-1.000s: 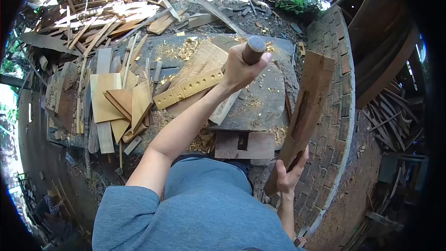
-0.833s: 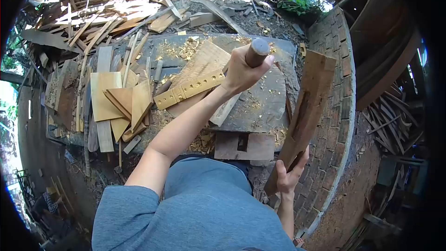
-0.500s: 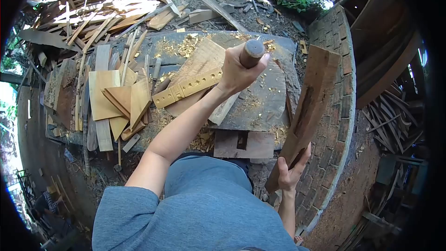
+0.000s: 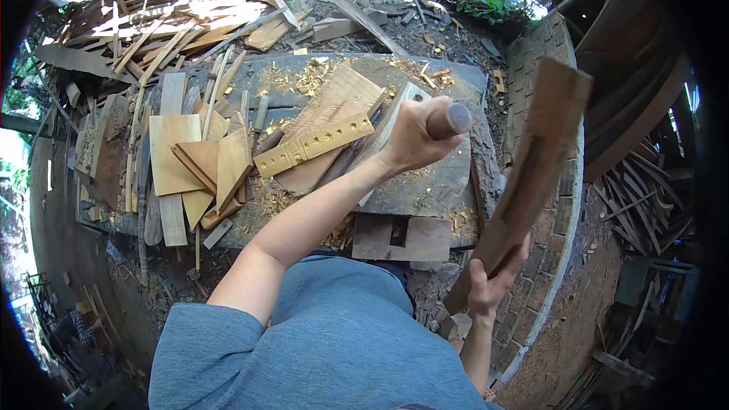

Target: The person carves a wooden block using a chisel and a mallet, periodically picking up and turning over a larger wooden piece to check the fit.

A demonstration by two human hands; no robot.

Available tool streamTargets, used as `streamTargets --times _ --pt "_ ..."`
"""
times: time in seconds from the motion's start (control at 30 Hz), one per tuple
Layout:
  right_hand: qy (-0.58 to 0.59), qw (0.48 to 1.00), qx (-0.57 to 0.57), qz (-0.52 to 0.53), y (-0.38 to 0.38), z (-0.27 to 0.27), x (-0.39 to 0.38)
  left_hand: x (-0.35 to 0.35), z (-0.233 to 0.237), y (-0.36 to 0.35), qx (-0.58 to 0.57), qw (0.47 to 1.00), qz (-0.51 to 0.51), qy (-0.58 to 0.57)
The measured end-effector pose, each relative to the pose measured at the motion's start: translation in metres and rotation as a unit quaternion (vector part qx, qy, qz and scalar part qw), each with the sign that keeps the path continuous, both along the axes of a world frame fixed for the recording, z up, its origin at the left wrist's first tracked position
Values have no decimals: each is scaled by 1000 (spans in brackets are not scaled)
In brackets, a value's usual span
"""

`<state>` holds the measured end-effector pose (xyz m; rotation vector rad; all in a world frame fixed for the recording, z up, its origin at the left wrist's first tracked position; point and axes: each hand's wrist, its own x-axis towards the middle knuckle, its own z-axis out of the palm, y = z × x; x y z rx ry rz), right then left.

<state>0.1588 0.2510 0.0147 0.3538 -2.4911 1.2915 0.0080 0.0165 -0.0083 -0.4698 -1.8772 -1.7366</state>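
Observation:
My left hand [image 4: 418, 135] is wrapped round a round wooden handle [image 4: 449, 120], its end pointing up; what lies beneath it is hidden. It is above the right part of the workbench. My right hand [image 4: 497, 281] grips the lower part of a long dark wooden beam [image 4: 543, 144], which is tilted up to the right and has a long slot in it. Left of my left hand, a yellow piece with a row of holes [image 4: 313, 144] lies across a broad board [image 4: 334, 102]. A block with a square hole [image 4: 425, 238] sits at the bench's near edge.
The workbench [image 4: 433, 197] is strewn with wood shavings [image 4: 319, 76]. Cut boards [image 4: 176, 144] are stacked on its left. Scrap wood [image 4: 197, 30] is heaped behind. A low brick wall [image 4: 558, 212] curves along the right, close to the beam.
My left hand has moved right and slightly down with the handle, uncovering a pale block with a hole. My right hand and the beam have shifted right, the beam's top also upward.

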Motion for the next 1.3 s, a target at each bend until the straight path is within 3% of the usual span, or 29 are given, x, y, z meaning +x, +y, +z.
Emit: streamTargets --times 0.03,0.1,0.17,0.23,0.27,0.43,0.5,0.53,0.57,0.67,0.73,0.77,0.83,0.87,1.0,1.1,1.13,1.17,1.27,1.3 --pt "0 1000 -1 3 10 -1 2 2 -1 3 -1 1000 3 0" --pt "-117 975 -176 73 42 -1 11 3 -2 9 -27 999 -21 -4" --pt "-110 966 -231 38 21 4 12 5 -3 16 -53 998 -13 -22" --pt "-57 997 -17 55 -6 20 -1 7 -5 25 -74 997 17 10" --pt "-176 983 -41 30 -14 22 0 9 -7 28 -76 997 19 15" --pt "-160 976 -143 -27 31 4 21 4 -10 31 -103 994 35 26" --pt "-209 951 -219 57 59 -30 30 6 -10 32 -98 995 31 17" --pt "-142 988 -62 -29 20 -3 18 6 -9 32 -100 994 33 3" --pt "-195 977 -89 15 1 11 7 6 -8 32 -103 994 33 -9" --pt "-171 983 -68 -10 13 7 17 3 -5 31 -99 994 36 6" --pt "-182 956 -222 -62 29 -5 33 6 -8 33 -118 992 40 9" --pt "-185 955 -220 -66 33 -9 34 9 -9 34 -116 993 37 6" --pt "-43 999 8 26 14 0 17 9 -7 38 -131 991 36 -14" --pt "-152 988 3 36 9 1 14 8 -7 40 -144 989 39 -20" --pt "-62 994 -81 -37 13 7 21 7 -12 46 -189 981 36 -3" --pt "-81 996 -27 19 63 -41 33 10 -11 51 -194 980 32 -17" --pt "-52 999 -7 2 13 -9 16 10 -13 53 -176 984 33 -3" --pt "-158 987 -8 -15 2 -1 13 10 -16 56 -176 984 30 3" --pt "-135 991 -7 7 17 -2 17 9 -17 53 -212 977 20 -22" --pt "-120 990 -68 -4 21 -8 21 8 -15 50 -193 981 25 -9"
